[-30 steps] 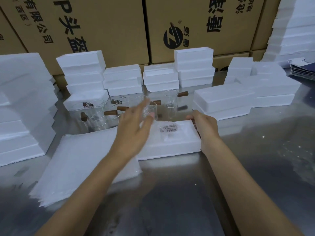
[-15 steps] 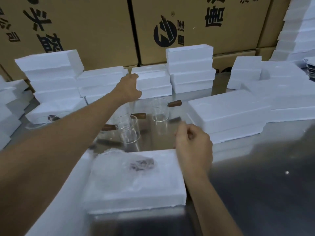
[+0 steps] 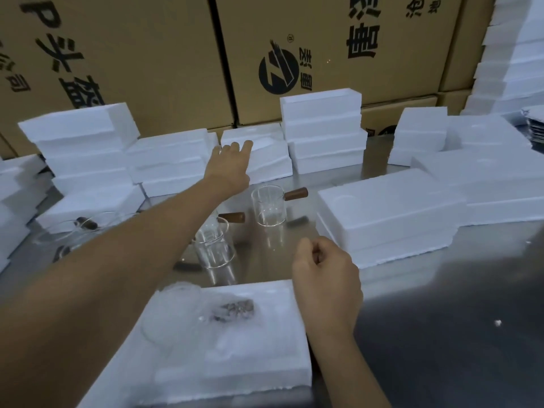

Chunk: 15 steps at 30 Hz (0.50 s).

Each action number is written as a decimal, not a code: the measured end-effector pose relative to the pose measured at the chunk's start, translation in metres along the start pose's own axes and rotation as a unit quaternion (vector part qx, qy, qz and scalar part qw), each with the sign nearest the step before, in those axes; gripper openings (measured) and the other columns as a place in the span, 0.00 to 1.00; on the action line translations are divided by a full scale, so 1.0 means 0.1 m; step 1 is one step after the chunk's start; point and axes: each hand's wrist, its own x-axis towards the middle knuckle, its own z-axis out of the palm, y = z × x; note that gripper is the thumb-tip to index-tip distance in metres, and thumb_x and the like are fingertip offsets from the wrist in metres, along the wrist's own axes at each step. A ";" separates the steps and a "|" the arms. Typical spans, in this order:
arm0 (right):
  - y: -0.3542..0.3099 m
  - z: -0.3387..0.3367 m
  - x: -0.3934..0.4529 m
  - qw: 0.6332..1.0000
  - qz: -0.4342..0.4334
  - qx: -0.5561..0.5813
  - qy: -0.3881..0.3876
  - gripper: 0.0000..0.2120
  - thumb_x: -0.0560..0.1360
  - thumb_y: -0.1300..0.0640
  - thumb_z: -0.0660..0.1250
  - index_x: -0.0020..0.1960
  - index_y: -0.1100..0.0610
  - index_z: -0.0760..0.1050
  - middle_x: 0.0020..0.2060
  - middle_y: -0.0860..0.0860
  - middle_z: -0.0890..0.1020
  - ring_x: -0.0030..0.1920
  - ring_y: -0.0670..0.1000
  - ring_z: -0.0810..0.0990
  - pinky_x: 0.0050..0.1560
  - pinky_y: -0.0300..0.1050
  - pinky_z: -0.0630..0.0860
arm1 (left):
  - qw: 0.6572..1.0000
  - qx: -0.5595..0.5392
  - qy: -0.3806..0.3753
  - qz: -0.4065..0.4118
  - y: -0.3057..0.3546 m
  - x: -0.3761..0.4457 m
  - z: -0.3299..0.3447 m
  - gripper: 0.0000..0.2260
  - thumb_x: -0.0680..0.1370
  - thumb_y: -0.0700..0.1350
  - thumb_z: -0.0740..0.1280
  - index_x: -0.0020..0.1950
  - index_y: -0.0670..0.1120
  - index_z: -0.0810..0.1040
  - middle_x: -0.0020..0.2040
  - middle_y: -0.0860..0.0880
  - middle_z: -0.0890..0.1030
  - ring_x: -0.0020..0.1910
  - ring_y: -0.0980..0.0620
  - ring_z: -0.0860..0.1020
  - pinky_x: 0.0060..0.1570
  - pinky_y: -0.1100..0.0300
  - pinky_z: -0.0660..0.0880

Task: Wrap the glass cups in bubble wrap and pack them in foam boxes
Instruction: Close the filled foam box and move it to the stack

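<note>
Left hand: the left hand (image 3: pixel 231 164) reached far out toward 12 o'clock, fingers straight and spread, fingertips (image 3: pixel 246 145) touching the top of a short stack of foam boxes (image 3: pixel 259 154) at the back row. Nothing was grasped.
Right hand: the right hand (image 3: pixel 326 278) hovered at about 1 o'clock of the near box, fingers clenched loosely into a fist, thumb against the forefinger. Whether something small was pinched could not be told.
Near foam box: an open foam box (image 3: pixel 235 360) lay at 6 o'clock on the metal table (image 3: pixel 441 334), just beside the right wrist.
Wrapped cup: a cup in bubble wrap (image 3: pixel 206 313) lay on its side in the near box, its dark handle (image 3: pixel 235 309) showing through the wrap and pointing to 3 o'clock.
Bare cups: 2 glass cups stood upright beyond the near box, apart from it. The nearer cup (image 3: pixel 215 245) sat under the left forearm; the farther cup (image 3: pixel 268 206) stood at 1 o'clock of it. Each carried a brown wooden handle (image 3: pixel 295 194) pointing to 3 o'clock.
More cups: further glass cups (image 3: pixel 82 228) at 10 o'clock, blurred; the count could not be told.
Right stack: 2 foam boxes (image 3: pixel 388 219) stacked at 2 o'clock.
Backdrop: cardboard cartons (image 3: pixel 147 54) with black print stood behind the foam rows.
</note>
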 end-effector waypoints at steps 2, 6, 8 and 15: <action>-0.01 -0.01 0.00 1.000 -0.002 -0.001 0.001 0.18 0.74 0.52 0.59 0.26 0.52 0.63 0.22 0.46 0.71 0.26 0.46 0.69 0.30 0.42 0.61 | 1.000 -0.013 0.014 0.004 -0.02 -0.11 -0.17 0.30 0.77 0.42 0.65 0.77 0.45 0.58 0.63 0.40 0.73 0.62 0.39 0.72 0.64 0.45 0.64; -0.02 -0.02 0.00 1.000 -0.003 0.009 -0.004 0.19 0.75 0.53 0.59 0.26 0.52 0.63 0.21 0.46 0.69 0.26 0.47 0.68 0.32 0.43 0.62 | 0.995 -0.059 0.070 0.049 -0.16 -0.45 -0.59 0.26 0.79 0.49 0.61 0.76 0.46 0.62 0.66 0.40 0.74 0.64 0.39 0.72 0.59 0.45 0.70; -0.02 -0.04 0.00 1.000 -0.004 0.008 -0.001 0.19 0.75 0.54 0.60 0.27 0.54 0.62 0.22 0.47 0.69 0.27 0.48 0.67 0.32 0.44 0.62 | 0.990 -0.078 0.102 0.065 -0.29 -0.68 -0.84 0.23 0.81 0.51 0.59 0.75 0.47 0.64 0.63 0.40 0.76 0.59 0.39 0.75 0.50 0.49 0.71; -0.06 -0.08 -0.01 1.000 0.006 0.002 -0.023 0.16 0.77 0.53 0.59 0.32 0.59 0.69 0.27 0.49 0.74 0.31 0.49 0.71 0.32 0.44 0.61 | 0.973 -0.209 0.087 0.032 -0.69 -1.59 -1.65 0.20 0.82 0.53 0.50 0.66 0.48 0.73 0.54 0.45 0.79 0.50 0.44 0.76 0.48 0.49 0.72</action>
